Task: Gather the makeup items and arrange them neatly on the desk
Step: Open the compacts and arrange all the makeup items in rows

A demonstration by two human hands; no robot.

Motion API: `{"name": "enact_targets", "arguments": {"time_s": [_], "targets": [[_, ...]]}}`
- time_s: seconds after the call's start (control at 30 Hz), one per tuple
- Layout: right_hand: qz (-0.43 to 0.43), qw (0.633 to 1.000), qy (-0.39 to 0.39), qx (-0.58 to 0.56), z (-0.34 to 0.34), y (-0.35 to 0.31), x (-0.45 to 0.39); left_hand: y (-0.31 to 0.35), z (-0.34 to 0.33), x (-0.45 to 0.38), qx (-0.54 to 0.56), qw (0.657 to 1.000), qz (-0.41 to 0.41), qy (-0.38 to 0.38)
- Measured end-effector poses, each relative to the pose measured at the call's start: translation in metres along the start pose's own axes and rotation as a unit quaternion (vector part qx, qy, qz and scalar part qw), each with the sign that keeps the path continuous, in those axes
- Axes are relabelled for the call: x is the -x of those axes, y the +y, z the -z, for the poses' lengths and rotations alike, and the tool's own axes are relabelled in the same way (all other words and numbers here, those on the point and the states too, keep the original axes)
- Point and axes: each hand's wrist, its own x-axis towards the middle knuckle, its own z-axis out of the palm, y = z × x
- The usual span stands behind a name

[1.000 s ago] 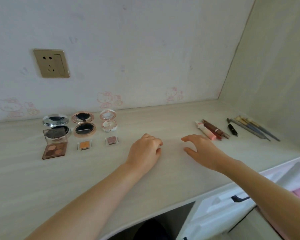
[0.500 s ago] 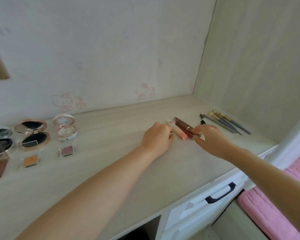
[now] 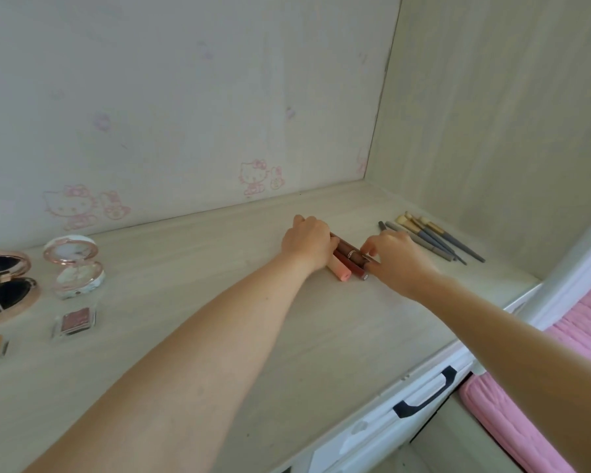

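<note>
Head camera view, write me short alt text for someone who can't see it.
Both hands meet over a cluster of lip tubes on a pale desk: the left hand covers their far ends, the right hand pinches a dark one. Brushes lie right; open compacts left.

A domestic bedroom is indicated. A pale wood-grain desk (image 3: 287, 336) is set against a wall (image 3: 185, 97) marked with pink cartoon-cat prints (image 3: 258, 175), and pink bedding (image 3: 560, 387) is seen beside a drawer (image 3: 423, 401).
</note>
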Motion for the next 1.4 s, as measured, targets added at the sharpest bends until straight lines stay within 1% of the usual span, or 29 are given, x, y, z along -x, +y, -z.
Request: {"name": "enact_targets", "arguments": {"time_s": [0.1, 0.23, 0.3, 0.37, 0.43, 0.5, 0.6, 0.7, 0.8, 0.9, 0.97, 1.0, 1.07, 1.1, 1.17, 1.3, 1.4], "targets": [[-0.003, 1.000, 0.010, 0.012, -0.001, -0.002, 0.001, 0.003, -0.004, -0.004, 0.010, 0.999, 0.011, -0.029], [-0.008, 1.000, 0.019, 0.008, -0.003, -0.001, 0.003, 0.008, -0.005, -0.005, 0.048, 0.998, 0.027, -0.017], [-0.013, 0.999, 0.032, -0.006, -0.003, -0.001, 0.004, 0.011, -0.004, -0.005, 0.084, 0.996, 0.033, -0.004], [-0.025, 0.998, 0.050, -0.030, -0.005, -0.002, 0.006, 0.014, -0.003, -0.003, 0.154, 0.987, 0.046, 0.010], [-0.043, 0.993, 0.066, -0.083, -0.005, -0.002, 0.008, 0.019, 0.001, 0.001, 0.265, 0.962, 0.071, 0.021], [-0.068, 0.980, 0.074, -0.172, -0.004, -0.004, 0.009, 0.023, 0.006, 0.005, 0.350, 0.932, 0.087, 0.040], [-0.107, 0.948, 0.091, -0.286, 0.000, -0.012, 0.011, 0.027, 0.016, 0.013, 0.415, 0.902, 0.093, 0.072], [-0.121, 0.915, 0.095, -0.373, 0.008, -0.022, 0.017, 0.028, 0.026, 0.022, 0.453, 0.880, 0.106, 0.092], [-0.114, 0.894, 0.078, -0.427, 0.016, -0.034, 0.026, 0.026, 0.037, 0.032, 0.467, 0.871, 0.108, 0.109], [-0.113, 0.877, 0.093, -0.458, 0.020, -0.049, 0.036, 0.023, 0.048, 0.047, 0.503, 0.849, 0.119, 0.112], [-0.118, 0.864, 0.098, -0.479, 0.021, -0.060, 0.043, 0.019, 0.055, 0.060, 0.542, 0.823, 0.130, 0.114], [-0.118, 0.858, 0.099, -0.490, 0.021, -0.066, 0.047, 0.017, 0.059, 0.068, 0.570, 0.804, 0.131, 0.111], [-0.113, 0.845, 0.106, -0.512, 0.021, -0.078, 0.055, 0.012, 0.066, 0.084, 0.623, 0.768, 0.117, 0.096], [-0.108, 0.838, 0.111, -0.523, 0.021, -0.085, 0.060, 0.008, 0.070, 0.092, 0.635, 0.760, 0.107, 0.090], [-0.095, 0.825, 0.123, -0.543, 0.021, -0.099, 0.068, -0.002, 0.079, 0.109, 0.640, 0.759, 0.086, 0.085], [-0.073, 0.816, 0.126, -0.560, 0.020, -0.127, 0.083, -0.025, 0.095, 0.143, 0.613, 0.784, 0.067, 0.072], [-0.056, 0.819, 0.112, -0.560, 0.018, -0.149, 0.091, -0.041, 0.104, 0.167, 0.625, 0.774, 0.068, 0.074]]}}
